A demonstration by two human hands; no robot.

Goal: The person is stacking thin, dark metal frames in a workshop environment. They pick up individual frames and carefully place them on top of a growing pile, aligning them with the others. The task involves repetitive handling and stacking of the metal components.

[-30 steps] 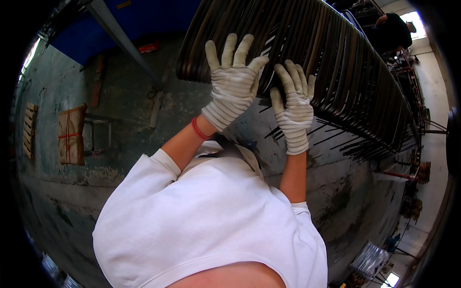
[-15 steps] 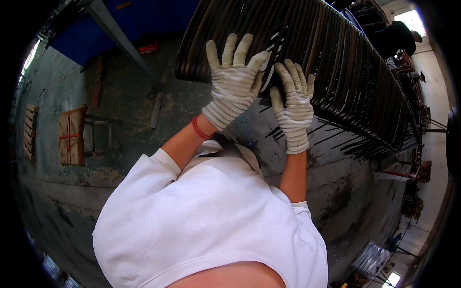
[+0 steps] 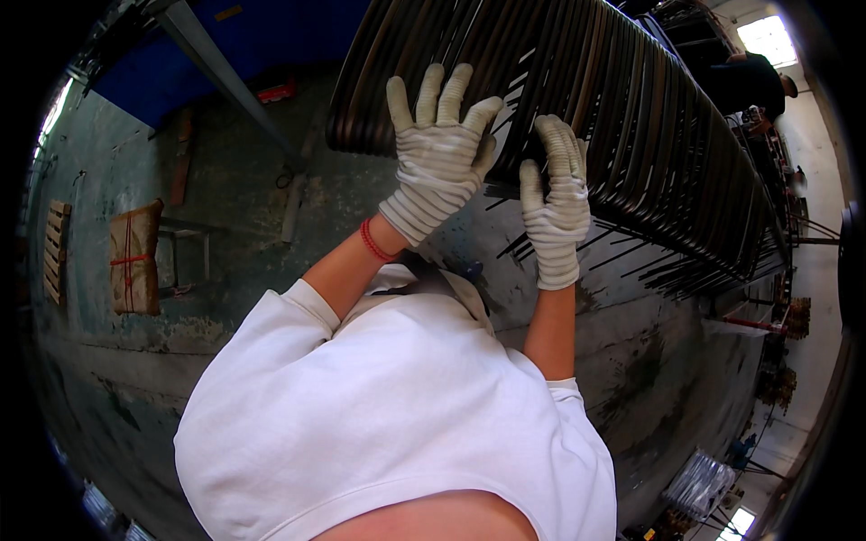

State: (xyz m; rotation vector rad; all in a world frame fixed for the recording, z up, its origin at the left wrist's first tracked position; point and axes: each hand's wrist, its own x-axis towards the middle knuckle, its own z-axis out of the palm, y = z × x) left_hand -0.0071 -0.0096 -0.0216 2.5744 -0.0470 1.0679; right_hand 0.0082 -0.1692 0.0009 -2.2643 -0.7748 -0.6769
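Observation:
A long row of dark bent metal tubes (image 3: pixel 649 135) stands packed side by side in front of me, their rounded corners toward me. My left hand (image 3: pixel 440 149), in an off-white ribbed work glove, lies over the tubes at the left end with its fingers spread. To its right, my right hand (image 3: pixel 557 194) in a matching glove rests at the near edge of the row. Its fingers are stretched out close together and its thumb stands apart; the tubes under the fingers are partly hidden. A gap in the row shows between the two hands.
A grey metal post (image 3: pixel 225 81) slants down at the left, near a blue panel (image 3: pixel 271 36). A brown bundle tied with red cord (image 3: pixel 135 259) and a wooden pallet (image 3: pixel 56 252) are farther left. Another person (image 3: pixel 749 86) is at the far right.
My right hand has turned slightly and shifted a little to the right, its fingers drawing closer together. My left hand stays spread in nearly the same place.

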